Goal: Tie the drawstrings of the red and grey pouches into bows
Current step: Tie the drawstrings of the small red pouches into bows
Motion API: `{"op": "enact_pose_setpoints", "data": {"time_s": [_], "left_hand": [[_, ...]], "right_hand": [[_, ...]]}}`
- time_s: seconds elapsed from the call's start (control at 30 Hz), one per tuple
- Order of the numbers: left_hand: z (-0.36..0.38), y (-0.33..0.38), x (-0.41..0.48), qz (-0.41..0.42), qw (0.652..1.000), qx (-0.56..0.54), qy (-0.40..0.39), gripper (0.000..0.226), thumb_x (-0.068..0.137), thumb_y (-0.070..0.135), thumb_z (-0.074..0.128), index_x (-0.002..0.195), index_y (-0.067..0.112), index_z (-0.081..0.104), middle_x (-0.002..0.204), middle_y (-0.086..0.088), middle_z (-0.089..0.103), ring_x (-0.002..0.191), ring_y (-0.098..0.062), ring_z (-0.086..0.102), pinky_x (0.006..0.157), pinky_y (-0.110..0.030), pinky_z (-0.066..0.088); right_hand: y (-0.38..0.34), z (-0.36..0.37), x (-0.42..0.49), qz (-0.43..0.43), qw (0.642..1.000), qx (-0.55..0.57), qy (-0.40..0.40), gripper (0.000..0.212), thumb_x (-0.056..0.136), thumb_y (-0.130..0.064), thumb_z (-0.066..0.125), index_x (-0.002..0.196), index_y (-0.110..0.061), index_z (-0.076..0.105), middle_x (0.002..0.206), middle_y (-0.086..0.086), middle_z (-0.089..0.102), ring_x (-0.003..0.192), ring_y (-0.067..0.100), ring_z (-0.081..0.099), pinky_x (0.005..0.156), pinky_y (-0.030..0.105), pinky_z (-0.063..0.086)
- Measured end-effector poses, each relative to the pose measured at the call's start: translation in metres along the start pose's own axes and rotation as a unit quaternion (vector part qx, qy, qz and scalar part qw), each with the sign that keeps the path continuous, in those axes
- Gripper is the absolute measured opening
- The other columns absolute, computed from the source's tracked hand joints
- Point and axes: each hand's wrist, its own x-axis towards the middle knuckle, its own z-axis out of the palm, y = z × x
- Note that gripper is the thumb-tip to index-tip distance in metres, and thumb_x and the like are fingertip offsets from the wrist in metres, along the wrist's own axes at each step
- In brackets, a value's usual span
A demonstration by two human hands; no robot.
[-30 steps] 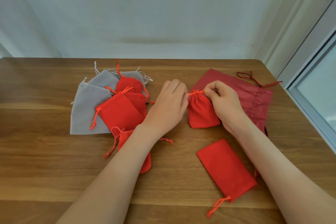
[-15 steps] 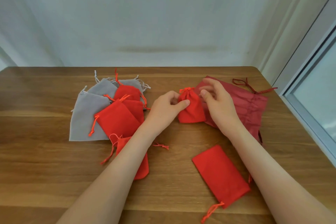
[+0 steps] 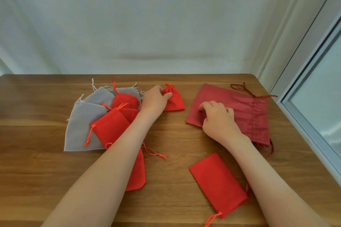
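Nearest, the flat red pouch (image 3: 217,184) points its drawstring toward 5 o'clock. At 2, the right hand (image 3: 218,119) curls on the dark red bag (image 3: 247,107), grip hidden; at 12, the left hand (image 3: 156,101) pinches the small red pouch (image 3: 175,101), neck toward 11.

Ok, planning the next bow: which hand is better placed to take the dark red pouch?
Probably the right hand: it rests on the dark red pouch; the left hand grips the small red pouch.

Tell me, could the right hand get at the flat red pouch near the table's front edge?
Probably yes. The flat red pouch lies uncovered beside that forearm, nothing on top. The right hand, fingers curled on the dark red bag, would only need to draw back.
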Motion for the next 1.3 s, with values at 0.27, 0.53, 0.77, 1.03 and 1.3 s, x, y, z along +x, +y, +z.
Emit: {"op": "enact_pose_setpoints", "data": {"time_s": [0.27, 0.53, 0.77, 1.03, 1.3], "left_hand": [[-0.007, 0.003, -0.034, 0.091, 0.989, 0.111, 0.023, 0.041, 0.094, 0.028, 0.053, 0.132, 0.012, 0.047, 0.13, -0.014, 0.046, 0.123, -0.032, 0.039, 0.1, -0.037, 0.032], [-0.022, 0.007, -0.079, 0.137, 0.981, 0.114, -0.069, 0.024, 0.094, 0.023, 0.052, 0.115, 0.016, 0.06, 0.118, -0.008, 0.061, 0.112, -0.025, 0.054, 0.095, -0.033, 0.041], [-0.027, 0.002, -0.105, 0.168, 0.973, 0.107, -0.12, 0.033, 0.099, 0.014, 0.038, 0.123, 0.023, 0.059, 0.125, -0.004, 0.061, 0.115, -0.022, 0.052, 0.087, -0.025, 0.036], [-0.031, 0.003, -0.111, 0.14, 0.982, 0.075, -0.1, 0.028, 0.1, 0.025, 0.038, 0.107, 0.014, 0.063, 0.107, -0.005, 0.066, 0.1, -0.022, 0.058, 0.081, -0.03, 0.042], [-0.039, 0.003, -0.103, -0.085, 0.916, -0.327, -0.215, 0.035, 0.09, 0.042, 0.059, 0.104, 0.01, 0.064, 0.093, -0.003, 0.068, 0.08, -0.015, 0.066, 0.076, -0.028, 0.057]], "right_hand": [[-0.005, -0.007, -0.008, -0.024, 0.999, 0.033, -0.032, 0.041, 0.087, -0.006, 0.042, 0.124, -0.021, 0.051, 0.127, -0.001, 0.051, 0.119, 0.023, 0.038, 0.096, 0.035, 0.023], [-0.019, -0.045, -0.03, -0.117, 0.956, 0.128, -0.238, 0.01, 0.088, -0.033, 0.06, 0.096, -0.037, 0.063, 0.104, -0.004, 0.06, 0.108, 0.016, 0.044, 0.1, 0.039, 0.035], [-0.026, -0.047, -0.058, -0.121, 0.933, 0.043, -0.337, 0.029, 0.079, -0.037, 0.072, 0.101, -0.036, 0.053, 0.093, -0.011, 0.05, 0.1, 0.014, 0.039, 0.084, 0.033, 0.031], [-0.02, -0.047, -0.056, -0.069, 0.965, 0.182, -0.175, 0.013, 0.085, -0.019, 0.068, 0.084, -0.018, 0.055, 0.081, -0.005, 0.054, 0.074, 0.01, 0.049, 0.06, 0.017, 0.036], [-0.027, -0.024, -0.032, 0.12, 0.821, 0.558, 0.0, 0.013, 0.094, -0.017, 0.057, 0.085, -0.014, 0.048, 0.087, 0.009, 0.05, 0.078, 0.021, 0.047, 0.067, 0.033, 0.043]]}}
